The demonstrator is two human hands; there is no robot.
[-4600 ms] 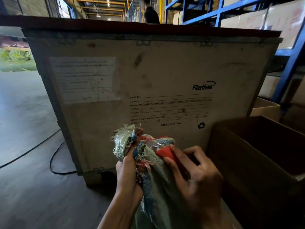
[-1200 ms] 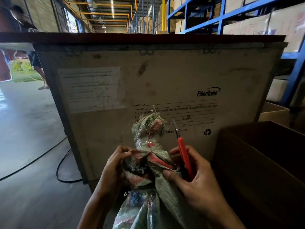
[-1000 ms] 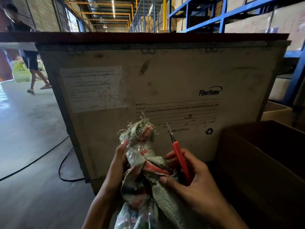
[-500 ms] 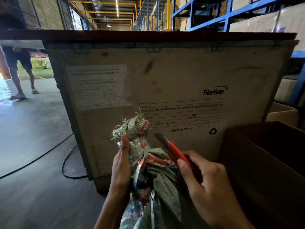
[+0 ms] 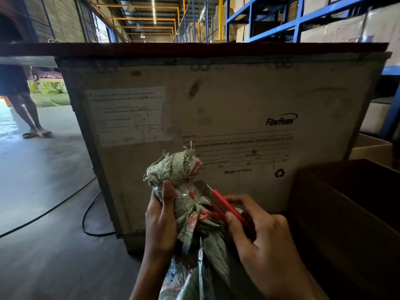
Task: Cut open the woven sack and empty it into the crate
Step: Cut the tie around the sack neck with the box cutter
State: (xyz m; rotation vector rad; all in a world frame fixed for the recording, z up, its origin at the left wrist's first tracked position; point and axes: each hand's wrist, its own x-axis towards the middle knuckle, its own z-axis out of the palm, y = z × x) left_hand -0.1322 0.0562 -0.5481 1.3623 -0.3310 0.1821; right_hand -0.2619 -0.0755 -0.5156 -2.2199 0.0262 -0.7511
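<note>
A grey-green woven sack (image 5: 207, 252) stands upright in front of me, its frayed top bunched into a knot (image 5: 173, 169) and bound with red string. My left hand (image 5: 161, 221) grips the sack's neck just under the knot, thumb up along it. My right hand (image 5: 259, 241) holds a red utility knife (image 5: 225, 207), its blade tip laid against the neck at the string. Directly behind stands a large plywood crate (image 5: 216, 109) printed "FiberHome"; its inside is hidden.
A dark open cardboard box (image 5: 346, 213) sits at my right, with another carton (image 5: 372, 146) behind it. Blue racking (image 5: 292, 20) with boxes rises at the back right. A black cable (image 5: 86, 213) loops over the concrete floor at left, where a person's legs (image 5: 30, 118) stand.
The knife has tilted from upright down toward the sack's neck, blade now at the string. My left hand shifted up to just under the knot. The person at left walked closer.
</note>
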